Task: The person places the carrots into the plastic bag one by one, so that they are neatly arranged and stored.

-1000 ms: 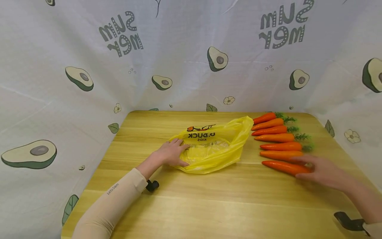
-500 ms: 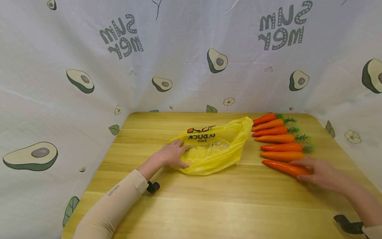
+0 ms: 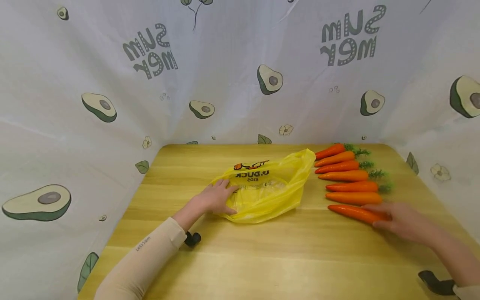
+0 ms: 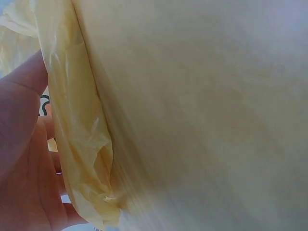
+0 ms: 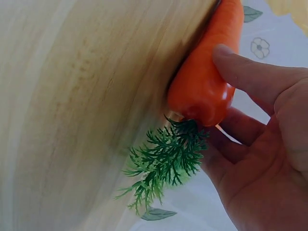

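A yellow plastic bag (image 3: 275, 204) with dark lettering lies on the wooden table, its mouth facing me. At the bag's left end is my left hand (image 3: 214, 199), thumb and fingers spread apart inside the mouth. The left wrist view shows the yellow film (image 4: 79, 115) beside the thumb. On the right, my right hand (image 3: 406, 221) grips the thick end of the nearest orange carrot (image 3: 354, 212), which lies along the table. In the right wrist view the thumb presses one side of it, fingers are on the other, and its green leafy top (image 5: 168, 159) hangs free.
Several more carrots (image 3: 350, 187) lie in a row behind the gripped one, tips toward the bag. A white curtain (image 3: 225, 62) with avocado prints encloses the table (image 3: 262, 258) at the back and sides.
The right hand has settled around the nearest carrot's thick end, with its fingers closer about it. The left hand stays at the bag. The head view has tilted slightly upward.
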Demonstrator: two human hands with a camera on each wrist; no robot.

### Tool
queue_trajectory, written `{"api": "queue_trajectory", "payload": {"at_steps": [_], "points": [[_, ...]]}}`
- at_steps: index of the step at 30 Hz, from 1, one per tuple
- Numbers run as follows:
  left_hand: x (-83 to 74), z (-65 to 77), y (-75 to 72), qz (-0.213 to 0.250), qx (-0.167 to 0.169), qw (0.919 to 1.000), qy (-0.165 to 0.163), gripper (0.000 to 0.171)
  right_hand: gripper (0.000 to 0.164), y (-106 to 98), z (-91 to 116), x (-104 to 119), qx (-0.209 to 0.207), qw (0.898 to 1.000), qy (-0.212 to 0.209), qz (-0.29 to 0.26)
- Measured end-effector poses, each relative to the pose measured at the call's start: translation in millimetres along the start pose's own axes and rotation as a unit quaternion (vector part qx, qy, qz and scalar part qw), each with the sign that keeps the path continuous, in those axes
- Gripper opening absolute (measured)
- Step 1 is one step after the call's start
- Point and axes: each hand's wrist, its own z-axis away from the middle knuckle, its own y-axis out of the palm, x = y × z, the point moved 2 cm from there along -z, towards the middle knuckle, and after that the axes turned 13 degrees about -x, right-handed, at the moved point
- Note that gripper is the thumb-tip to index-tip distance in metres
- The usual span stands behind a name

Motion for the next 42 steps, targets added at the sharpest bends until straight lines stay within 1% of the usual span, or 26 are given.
{"api": "queue_trajectory", "payload": {"at_steps": [4,6,9,13,18,21,23,30,32,35,39,42], "points": [[1.7,0.8,0.1,-0.004,-0.01,0.9999,0.001,0.091,0.047,-1.0,-1.8,-0.4,0.003,1.0,0.007,-0.009],[2.3,1.1,0.5,-0.003,-0.009,1.0,0.001,0.091,0.046,-0.7,-1.8,0.0,0.011,1.0,0.009,-0.005],[2.3,1.4,1.1,0.003,-0.007,1.0,0.001,0.09,0.046,0.0,-0.5,-1.1,0.013,1.0,0.006,0.006],[3.0,1.2,2.3,0.007,-0.008,0.9999,-0.002,0.09,0.045,-1.4,0.2,-0.7,0.005,1.0,0.01,-0.001],[4.6,0.0,2.1,0.004,-0.002,1.0,-0.006,0.091,0.044,-4.1,-1.5,2.0,0.012,1.0,0.013,-0.01],[4.4,-0.9,2.2,0.003,0.0,1.0,-0.006,0.092,0.044,-4.9,-1.9,3.2,0.014,1.0,0.007,-0.01],[3.6,-1.1,2.0,0.006,0.001,1.0,-0.006,0.091,0.044,-5.8,-2.3,4.0,0.009,1.0,-0.004,-0.009],[0.9,-0.6,-1.0,0.005,0.002,0.9999,-0.012,0.091,0.046,-10.6,-9.2,13.4,-0.028,0.999,-0.037,0.002],[0.8,-0.1,-1.6,0.003,0.003,0.9999,-0.013,0.091,0.047,-12.1,-11.8,17.2,-0.032,0.998,-0.045,-0.003],[0.9,0.1,-2.0,0.004,0.003,0.9999,-0.014,0.091,0.05,-14.0,-15.1,23.1,-0.033,0.998,-0.05,-0.01],[1.2,0.1,-1.4,0.006,0.004,0.9999,-0.013,0.091,0.051,-16.9,-20.4,30.2,-0.031,0.998,-0.043,-0.014],[0.9,0.3,-0.2,0.007,0.004,0.9999,-0.012,0.091,0.049,-19.7,-24.5,34.7,-0.03,0.999,-0.043,-0.013]]}}
